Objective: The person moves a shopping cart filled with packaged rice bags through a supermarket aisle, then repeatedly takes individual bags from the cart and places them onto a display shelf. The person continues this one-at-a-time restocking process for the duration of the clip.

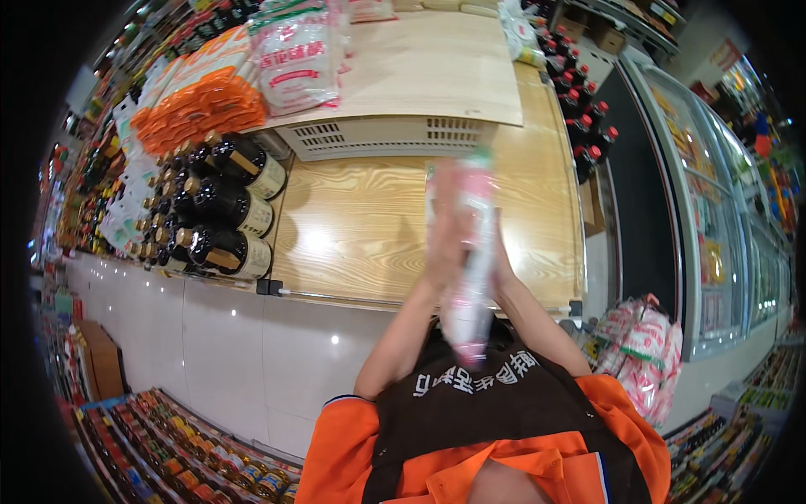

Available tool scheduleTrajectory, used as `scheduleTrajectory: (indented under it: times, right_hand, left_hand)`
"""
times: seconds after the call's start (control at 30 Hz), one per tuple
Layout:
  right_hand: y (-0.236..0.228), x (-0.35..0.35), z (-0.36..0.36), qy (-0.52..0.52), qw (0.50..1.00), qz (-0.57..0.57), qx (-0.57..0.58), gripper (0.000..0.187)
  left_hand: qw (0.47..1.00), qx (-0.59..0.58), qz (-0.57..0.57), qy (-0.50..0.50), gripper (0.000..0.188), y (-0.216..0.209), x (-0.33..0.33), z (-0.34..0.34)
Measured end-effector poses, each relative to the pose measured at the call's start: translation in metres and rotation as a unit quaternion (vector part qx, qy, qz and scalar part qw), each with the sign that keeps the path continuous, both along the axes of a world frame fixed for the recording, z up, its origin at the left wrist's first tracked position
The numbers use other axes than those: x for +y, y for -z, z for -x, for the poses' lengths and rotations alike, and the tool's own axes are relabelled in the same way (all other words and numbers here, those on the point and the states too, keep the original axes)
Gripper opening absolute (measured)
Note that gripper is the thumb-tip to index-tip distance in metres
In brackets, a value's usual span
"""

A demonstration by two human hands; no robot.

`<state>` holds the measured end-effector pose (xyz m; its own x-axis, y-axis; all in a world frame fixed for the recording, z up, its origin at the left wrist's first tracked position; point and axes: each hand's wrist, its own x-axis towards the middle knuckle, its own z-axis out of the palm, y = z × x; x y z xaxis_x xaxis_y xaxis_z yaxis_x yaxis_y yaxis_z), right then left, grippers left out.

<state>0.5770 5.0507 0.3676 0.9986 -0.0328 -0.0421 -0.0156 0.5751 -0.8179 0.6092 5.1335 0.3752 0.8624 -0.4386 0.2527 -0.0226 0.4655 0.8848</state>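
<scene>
A clear plastic bag of white contents point(472, 290), with pink print and a green top, stands on edge between my hands, smeared by motion. My left hand point(447, 231) presses against its left side, fingers blurred and closed on it. From the other side my right hand point(502, 265) grips the bag, its fingers mostly hidden behind it. Both hands are over the front part of the wooden display table point(353, 227). A similar white bag with pink print point(294, 63) lies on the raised board, beside a pile of orange packets point(201, 88).
Dark bottles point(227, 206) crowd the table's left side. A white slotted crate point(386, 137) sits under the raised board point(420, 71). Red-capped bottles point(579, 109) line the right edge, near a glass-door freezer point(697, 185). More pink-and-white bags point(642, 336) are piled low at the right.
</scene>
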Motion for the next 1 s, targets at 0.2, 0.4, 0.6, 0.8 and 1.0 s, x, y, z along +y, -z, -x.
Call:
scheduleTrajectory:
  times: [0.2, 0.4, 0.6, 0.8, 1.0]
  right_hand:
    - [0.007, -0.033, 0.003, -0.006, 0.999, 0.026, 0.026, 0.076]
    - [0.017, -0.056, 0.008, -0.008, 0.997, 0.058, 0.049, 0.075]
    - [0.028, -0.077, 0.009, 0.015, 0.997, 0.051, 0.056, 0.075]
    - [0.035, -0.086, -0.007, 0.009, 0.999, 0.003, 0.053, 0.074]
    - [0.031, -0.099, 0.003, -0.005, 0.999, -0.006, 0.049, 0.074]
  left_hand:
    - [0.904, -0.300, -0.300, -0.062, 0.076, -0.032, -0.007, 0.005]
    - [0.971, 0.081, -0.223, -0.008, 0.066, 0.054, 0.048, 0.012]
    - [0.960, 0.174, -0.186, 0.120, 0.047, 0.009, 0.049, 0.025]
    - [0.959, 0.165, -0.225, 0.058, 0.039, -0.027, 0.041, 0.033]
    - [0.958, 0.190, -0.210, 0.038, 0.043, -0.036, 0.031, 0.036]
